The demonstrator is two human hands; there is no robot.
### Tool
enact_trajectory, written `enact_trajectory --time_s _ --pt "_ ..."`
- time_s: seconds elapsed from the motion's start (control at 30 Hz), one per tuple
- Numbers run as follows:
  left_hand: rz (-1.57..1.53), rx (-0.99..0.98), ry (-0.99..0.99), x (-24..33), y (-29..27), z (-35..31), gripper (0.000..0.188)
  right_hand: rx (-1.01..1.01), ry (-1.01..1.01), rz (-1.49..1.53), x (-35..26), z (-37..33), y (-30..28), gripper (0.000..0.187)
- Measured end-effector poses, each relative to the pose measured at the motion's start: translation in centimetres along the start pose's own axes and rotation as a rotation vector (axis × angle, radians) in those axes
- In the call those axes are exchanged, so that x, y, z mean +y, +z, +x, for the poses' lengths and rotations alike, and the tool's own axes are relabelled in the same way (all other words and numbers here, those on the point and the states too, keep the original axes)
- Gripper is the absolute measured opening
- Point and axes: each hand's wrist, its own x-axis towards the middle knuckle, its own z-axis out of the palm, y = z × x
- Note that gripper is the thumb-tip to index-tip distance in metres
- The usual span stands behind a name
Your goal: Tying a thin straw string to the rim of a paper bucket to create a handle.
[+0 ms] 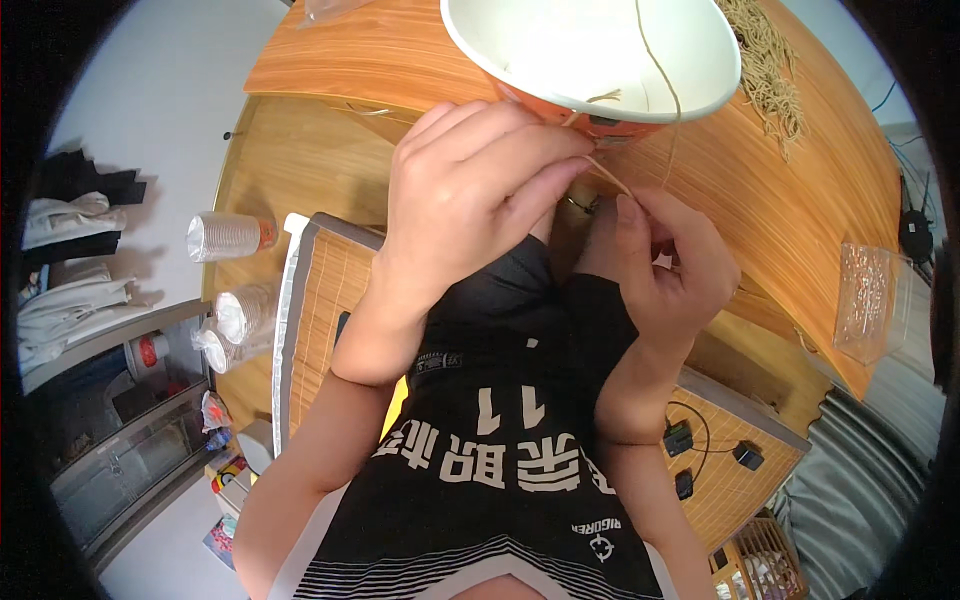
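Note:
A large paper bowl [560,50], white inside and orange outside, is tipped toward me at the top of the head view. A thin tan string [664,80] runs across its inside and down over the rim. My left hand [470,200] presses against the bowl's lower outside wall, fingers curled around the string there. My right hand [665,260] sits just below the rim, pinching the string's lower end [607,177] between thumb and fingers. Both hands almost touch under the bowl, above my black printed shirt [510,420].
A curved wooden table [800,200] lies beneath the bowl, with a pile of tan string [770,70] at its far right and a clear plastic box [868,300] near its right edge. Stacks of cups [228,236] lie at left. Small black devices [690,450] rest on a bamboo mat.

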Motion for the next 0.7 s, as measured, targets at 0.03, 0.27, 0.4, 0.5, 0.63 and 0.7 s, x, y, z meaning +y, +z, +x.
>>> enact_trajectory --time_s 0.03,0.27,0.4,0.5,0.63,0.7 --pt "0.063 0.027 0.097 -0.2 -0.2 0.1 0.021 -0.002 0.012 0.012 -0.1 0.1 -0.1 0.013" --pt "0.016 0.22 0.03 0.4 -3.4 1.6 0.016 -0.01 -0.022 0.047 -0.2 0.5 0.0 0.014" --pt "0.253 -0.001 0.096 -0.5 -5.7 7.8 0.012 -0.015 -0.038 0.051 -0.1 0.6 0.0 0.015" --pt "-0.067 -0.476 -0.069 0.0 -5.5 9.5 0.02 -0.021 -0.004 0.045 -0.1 0.6 0.0 0.014" --pt "-0.037 -0.789 -0.097 0.3 -5.2 10.7 0.013 0.01 -0.014 0.044 0.2 0.4 0.2 0.014" --pt "-0.18 -0.717 -0.212 0.5 -5.5 10.5 0.013 0.009 -0.014 0.033 0.3 0.5 0.2 0.014"
